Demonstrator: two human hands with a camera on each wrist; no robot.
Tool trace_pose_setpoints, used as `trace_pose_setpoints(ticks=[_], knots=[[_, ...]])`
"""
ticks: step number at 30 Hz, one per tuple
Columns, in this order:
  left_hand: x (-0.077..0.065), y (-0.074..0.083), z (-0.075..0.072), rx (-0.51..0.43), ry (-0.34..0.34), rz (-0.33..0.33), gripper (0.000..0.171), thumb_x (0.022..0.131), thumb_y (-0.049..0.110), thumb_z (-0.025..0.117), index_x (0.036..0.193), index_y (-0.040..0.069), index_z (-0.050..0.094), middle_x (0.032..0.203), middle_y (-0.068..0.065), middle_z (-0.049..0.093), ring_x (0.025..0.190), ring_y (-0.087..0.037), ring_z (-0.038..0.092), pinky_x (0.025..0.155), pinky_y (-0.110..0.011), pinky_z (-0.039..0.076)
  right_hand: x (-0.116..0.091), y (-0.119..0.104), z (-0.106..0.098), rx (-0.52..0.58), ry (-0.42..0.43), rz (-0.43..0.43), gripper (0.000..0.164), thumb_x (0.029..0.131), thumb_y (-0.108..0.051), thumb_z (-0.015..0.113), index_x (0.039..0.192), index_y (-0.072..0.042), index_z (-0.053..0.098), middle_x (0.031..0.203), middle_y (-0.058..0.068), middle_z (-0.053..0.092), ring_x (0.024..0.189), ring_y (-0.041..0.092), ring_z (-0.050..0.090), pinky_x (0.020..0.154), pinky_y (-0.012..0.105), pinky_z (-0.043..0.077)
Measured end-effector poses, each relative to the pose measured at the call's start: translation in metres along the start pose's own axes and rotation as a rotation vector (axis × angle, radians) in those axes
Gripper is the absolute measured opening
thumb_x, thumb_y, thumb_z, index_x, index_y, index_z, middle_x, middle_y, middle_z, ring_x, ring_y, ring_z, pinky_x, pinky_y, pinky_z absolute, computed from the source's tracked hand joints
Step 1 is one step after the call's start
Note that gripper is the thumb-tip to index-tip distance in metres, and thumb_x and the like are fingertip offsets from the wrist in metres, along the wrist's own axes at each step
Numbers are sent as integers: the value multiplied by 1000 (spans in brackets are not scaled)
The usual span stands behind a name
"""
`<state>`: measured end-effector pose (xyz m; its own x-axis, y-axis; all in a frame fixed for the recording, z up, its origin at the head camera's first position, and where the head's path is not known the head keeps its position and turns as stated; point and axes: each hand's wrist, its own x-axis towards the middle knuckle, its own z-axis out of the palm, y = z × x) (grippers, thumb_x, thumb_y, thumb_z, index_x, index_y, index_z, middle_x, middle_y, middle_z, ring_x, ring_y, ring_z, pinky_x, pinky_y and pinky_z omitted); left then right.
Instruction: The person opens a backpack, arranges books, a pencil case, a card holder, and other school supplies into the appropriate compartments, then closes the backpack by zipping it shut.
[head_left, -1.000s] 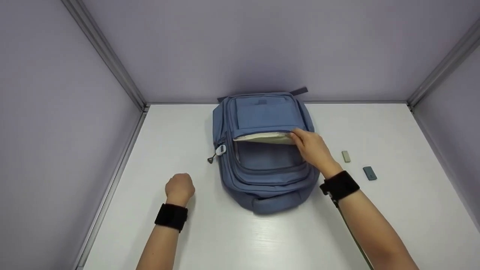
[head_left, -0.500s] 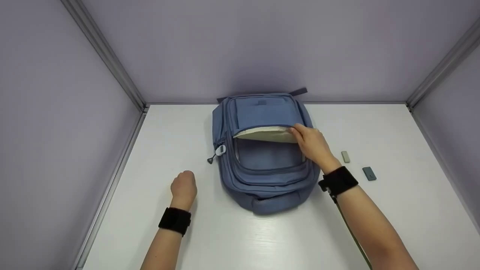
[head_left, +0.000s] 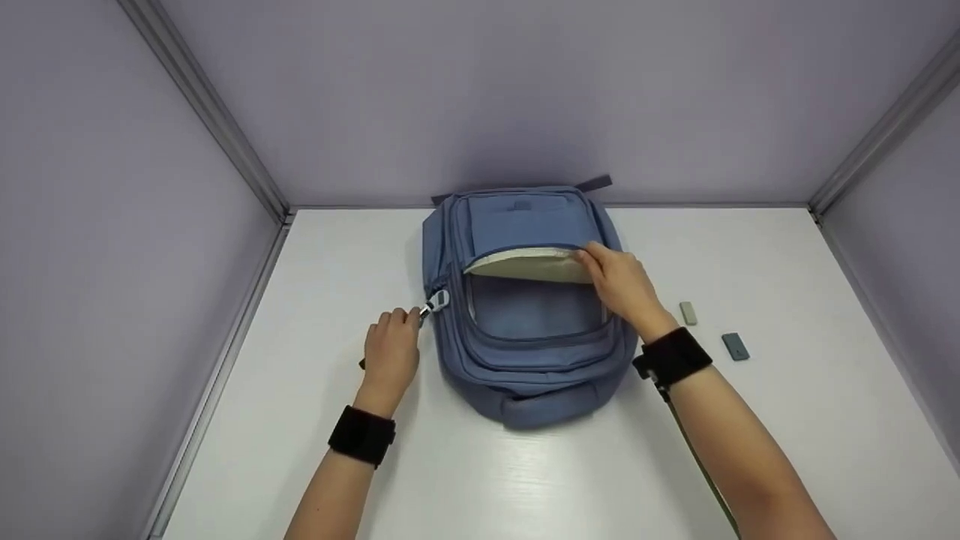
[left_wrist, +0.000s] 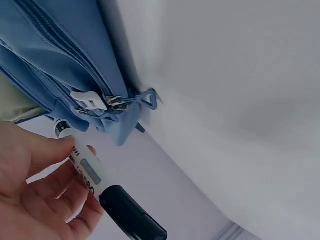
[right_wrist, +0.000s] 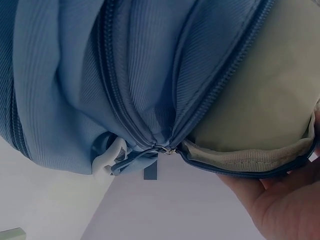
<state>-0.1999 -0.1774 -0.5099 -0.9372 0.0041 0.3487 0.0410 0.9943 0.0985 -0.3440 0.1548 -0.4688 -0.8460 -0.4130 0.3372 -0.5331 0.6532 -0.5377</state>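
Note:
A blue backpack [head_left: 536,225] lies on the white table, its front pocket unzipped. My right hand [head_left: 628,289] pinches the edge of the pocket's flap [head_left: 525,266] and holds it raised, so the pale lining [right_wrist: 265,90] shows. Beside the bag's left side, my left hand [head_left: 392,352] grips a marker [left_wrist: 131,214] with a white barrel and a black cap. In the head view the hand hides most of that marker; its tip end is close to the white zipper pull [head_left: 439,300]. Whether they touch I cannot tell.
To the right of the bag lie a small pale green block [head_left: 688,313] and a dark teal block [head_left: 736,346]. Grey panels [head_left: 480,97] wall in the table at the back and both sides.
My left hand has moved forward and right toward the bag, and the marker in it now shows. My right hand has lifted the flap slightly higher, widening the pocket's mouth.

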Motion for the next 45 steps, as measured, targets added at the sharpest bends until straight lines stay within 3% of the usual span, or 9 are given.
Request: trace_pose_setpoints(ticks=[4,11,16,20,26,32,38,45], knots=[[5,18,-6,-45,67,115,35,82,-9,72,116,1,68,98,-15,65,90,-31,62,72,-43,50,6,0,-2,-1,-3,-5,31,106,-32,45,89,-8,56,64,2,41,56,23,43,55,37,34],[22,57,-12,-69,193,328,23,88,-1,68,110,6,73,97,-10,66,89,-27,63,71,-40,51,21,-1,-9,3,-10,22,34,106,-35,43,88,-8,54,65,3,39,58,25,44,56,38,34],[36,83,-9,-49,215,443,21,90,2,65,108,9,74,96,-8,66,90,-25,62,73,-39,51,31,-1,-13,26,-45,72,34,106,-36,42,97,-8,58,70,6,44,65,28,48,62,41,38],[45,101,-2,1,185,524,19,92,5,63,106,12,74,94,-6,65,90,-24,62,74,-38,51,38,-3,-15,35,-63,102,35,106,-37,41,102,-8,59,74,7,47,68,29,48,66,43,38],[57,117,3,105,105,591,17,96,10,62,106,16,74,97,-4,67,91,-22,61,76,-36,50,43,-6,-16,20,-62,110,33,106,-35,42,99,-7,58,74,8,46,68,29,47,65,43,38],[70,124,3,110,123,671,12,97,14,60,92,16,71,90,-1,67,83,-20,61,70,-34,48,44,-6,-16,15,-83,118,36,107,-38,38,95,-8,54,70,6,42,61,25,42,59,38,33],[79,121,5,112,121,693,10,95,13,62,90,16,70,89,-1,65,78,-20,62,63,-33,52,45,-8,-14,12,-105,133,39,106,-41,38,104,-8,59,75,10,51,65,27,47,61,40,36],[80,116,8,104,-30,658,7,94,7,62,96,11,68,97,-4,65,89,-19,64,65,-31,54,46,-9,-12,14,-81,127,37,106,-40,41,99,-8,58,76,12,51,69,30,49,64,44,39]])
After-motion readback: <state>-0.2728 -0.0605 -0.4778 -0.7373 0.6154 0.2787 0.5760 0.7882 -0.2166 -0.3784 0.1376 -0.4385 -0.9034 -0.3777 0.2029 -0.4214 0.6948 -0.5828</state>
